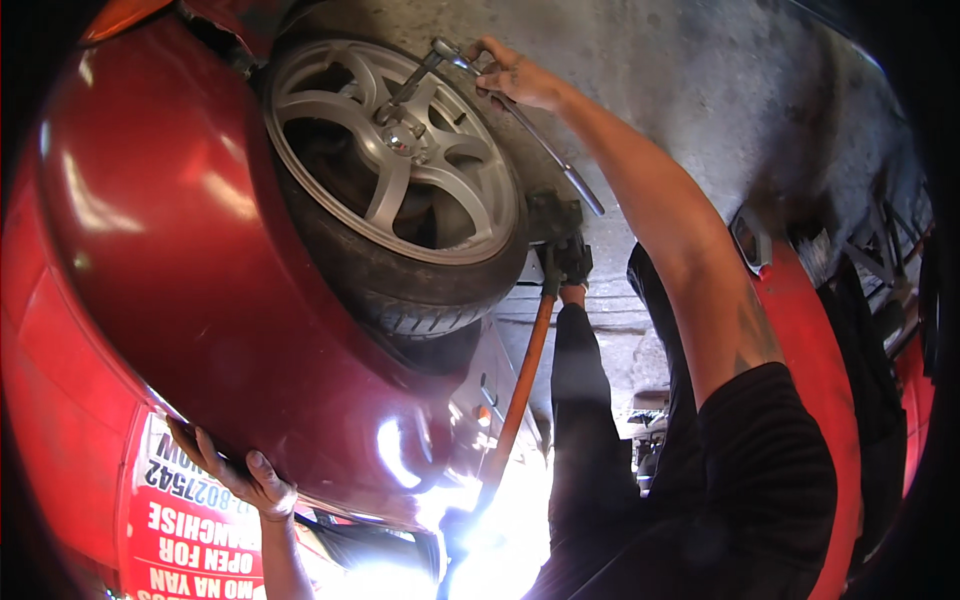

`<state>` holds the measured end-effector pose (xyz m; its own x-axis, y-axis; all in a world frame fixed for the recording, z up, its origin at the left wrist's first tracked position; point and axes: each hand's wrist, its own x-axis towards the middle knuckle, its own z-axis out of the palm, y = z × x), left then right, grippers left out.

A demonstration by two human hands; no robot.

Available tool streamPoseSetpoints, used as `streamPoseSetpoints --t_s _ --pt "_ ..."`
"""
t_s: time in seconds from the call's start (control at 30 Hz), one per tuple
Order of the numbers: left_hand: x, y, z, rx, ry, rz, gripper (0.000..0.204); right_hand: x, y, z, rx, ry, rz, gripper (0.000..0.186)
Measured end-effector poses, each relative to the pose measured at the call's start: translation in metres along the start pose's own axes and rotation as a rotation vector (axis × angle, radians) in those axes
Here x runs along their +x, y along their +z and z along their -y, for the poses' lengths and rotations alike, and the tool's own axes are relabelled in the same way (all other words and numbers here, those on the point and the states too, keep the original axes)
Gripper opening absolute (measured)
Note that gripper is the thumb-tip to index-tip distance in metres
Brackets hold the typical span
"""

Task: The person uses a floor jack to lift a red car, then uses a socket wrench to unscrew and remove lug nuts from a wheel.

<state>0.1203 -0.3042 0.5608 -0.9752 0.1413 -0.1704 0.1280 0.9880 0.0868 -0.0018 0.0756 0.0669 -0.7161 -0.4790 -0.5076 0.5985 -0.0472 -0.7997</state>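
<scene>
Right arm, black sleeve, nearest lens, reaching up to wheel. Right hand (515,78) fingers curled tight round lug wrench (520,118) near its bend; wrench socket end on lug at hub of silver alloy wheel (390,150). Left hand (240,472) flat against lower edge of red car body (180,260), fingers spread, gripping nothing. Orange-handled jack (528,350) just beside tyre (400,300), on concrete floor (680,80).

Grey, stained concrete floor (700,90) fills twelve to two o'clock. Harsh glare (500,540) burns out at six. Red machinery (800,330) curves down at three, dark metal frames (880,250) beyond.
</scene>
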Motion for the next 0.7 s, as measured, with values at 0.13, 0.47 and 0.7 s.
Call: streamPoseSetpoints --t_s 0.13,0.47,0.7 --pt "0.004 0.0 -0.005 -0.022 0.015 0.015 0.065 0.005 0.005 -0.015 0.174 -0.062 -0.003 0.034" --pt "0.0 0.002 -0.002 -0.056 0.009 0.006 0.064 0.0 0.025 0.016 -0.023 0.178 -0.304 0.036" --pt "0.002 -0.001 -0.003 -0.016 0.065 -0.001 0.062 -0.097 0.065 0.076 0.423 0.323 -0.207 0.059"
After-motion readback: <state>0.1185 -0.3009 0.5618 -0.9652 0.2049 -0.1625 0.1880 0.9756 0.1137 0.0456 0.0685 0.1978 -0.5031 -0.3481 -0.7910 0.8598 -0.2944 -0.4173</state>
